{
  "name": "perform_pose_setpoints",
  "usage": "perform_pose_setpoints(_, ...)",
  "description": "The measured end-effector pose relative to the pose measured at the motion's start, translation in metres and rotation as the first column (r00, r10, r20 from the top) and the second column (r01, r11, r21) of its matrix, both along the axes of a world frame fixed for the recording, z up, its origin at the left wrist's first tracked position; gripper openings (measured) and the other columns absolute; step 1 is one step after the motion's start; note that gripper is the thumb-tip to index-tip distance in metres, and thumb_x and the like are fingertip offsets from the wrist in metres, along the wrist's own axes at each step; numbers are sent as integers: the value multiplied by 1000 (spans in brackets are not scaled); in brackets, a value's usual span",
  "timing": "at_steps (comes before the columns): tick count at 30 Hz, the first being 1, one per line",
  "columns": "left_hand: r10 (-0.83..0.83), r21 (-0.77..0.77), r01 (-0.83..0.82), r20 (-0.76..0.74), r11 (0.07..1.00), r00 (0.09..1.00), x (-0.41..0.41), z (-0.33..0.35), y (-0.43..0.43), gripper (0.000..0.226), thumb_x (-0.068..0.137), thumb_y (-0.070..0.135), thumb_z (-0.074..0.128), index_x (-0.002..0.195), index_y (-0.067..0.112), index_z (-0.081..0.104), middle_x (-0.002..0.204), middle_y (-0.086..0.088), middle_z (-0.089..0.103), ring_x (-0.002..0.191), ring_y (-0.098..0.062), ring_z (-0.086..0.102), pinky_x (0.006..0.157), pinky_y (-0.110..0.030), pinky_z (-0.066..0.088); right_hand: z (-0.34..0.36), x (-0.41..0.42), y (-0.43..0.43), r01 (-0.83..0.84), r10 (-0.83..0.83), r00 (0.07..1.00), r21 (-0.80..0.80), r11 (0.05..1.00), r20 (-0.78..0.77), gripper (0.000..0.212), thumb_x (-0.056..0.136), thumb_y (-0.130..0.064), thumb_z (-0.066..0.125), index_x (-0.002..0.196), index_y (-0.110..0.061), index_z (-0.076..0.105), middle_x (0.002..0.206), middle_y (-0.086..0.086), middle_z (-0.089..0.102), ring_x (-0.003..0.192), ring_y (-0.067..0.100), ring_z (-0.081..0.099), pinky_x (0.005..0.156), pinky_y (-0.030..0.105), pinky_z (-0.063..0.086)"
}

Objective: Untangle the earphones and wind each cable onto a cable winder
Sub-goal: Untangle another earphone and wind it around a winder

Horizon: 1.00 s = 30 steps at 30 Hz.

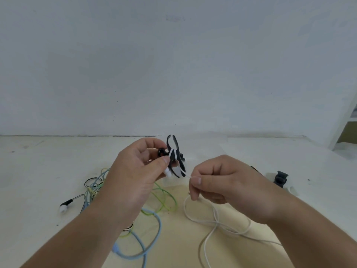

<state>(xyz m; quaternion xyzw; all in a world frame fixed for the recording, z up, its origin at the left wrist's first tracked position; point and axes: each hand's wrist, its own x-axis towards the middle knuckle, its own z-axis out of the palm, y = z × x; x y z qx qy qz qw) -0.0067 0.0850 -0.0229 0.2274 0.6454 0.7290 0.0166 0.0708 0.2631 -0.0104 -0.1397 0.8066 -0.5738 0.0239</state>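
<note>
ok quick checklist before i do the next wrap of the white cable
1. Left hand grips winder: ok.
2. Right hand pinches white cable: ok.
3. Cable straight between winder and right hand: ok.
4. Slack apart from green and blue tangle: ok.
5. Slack free of knots: cannot tell, it crosses itself.
6. Spare winder in view: ok.
</note>
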Motion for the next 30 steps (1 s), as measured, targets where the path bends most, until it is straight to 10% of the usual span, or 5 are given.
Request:
perform_pose_setpoints(7, -38, -272, -28, -234, 962, 971, 5, -4, 1, 30, 85, -6, 66, 86, 23, 66, 71, 8, 68, 63, -6, 61, 61, -14, 45, 4, 2, 1, 114, -123, 989, -106, 988, -77, 22, 84, -21, 58, 68, -10, 69, 53, 4, 36, 52, 15, 29, 50, 22, 23)
perform_pose_setpoints(17, -311, -273, 273, -108, 922, 944, 10, -3, 0, 21, 76, 9, 68, 88, 26, 69, 86, -3, 72, 78, -20, 67, 75, -36, 51, 2, -4, 6, 589, -553, 781, 46, 807, -290, 22, 91, -20, 67, 69, -13, 68, 46, -13, 39, 41, 4, 34, 42, 10, 27)
perform_pose_setpoints(23, -229, -66, 225, -62, 972, 971, 11, 3, 0, 28, 79, -2, 71, 83, 25, 73, 82, -5, 74, 78, -13, 69, 72, -20, 53, -5, -6, 5, 351, -350, 936, 231, 908, -44, 36, 99, -29, 55, 66, -26, 69, 57, 1, 38, 52, 16, 30, 49, 27, 25)
perform_pose_setpoints(30, -23, 16, 22, 70, 1000, 997, 7, -1, 4, 25, 89, -6, 61, 88, 18, 68, 83, -12, 74, 77, -26, 69, 78, -41, 59, -9, -3, -5, 19, -29, 999, 212, 977, 42, 29, 103, -25, 51, 87, -15, 73, 57, -7, 47, 57, 16, 41, 59, 29, 36)
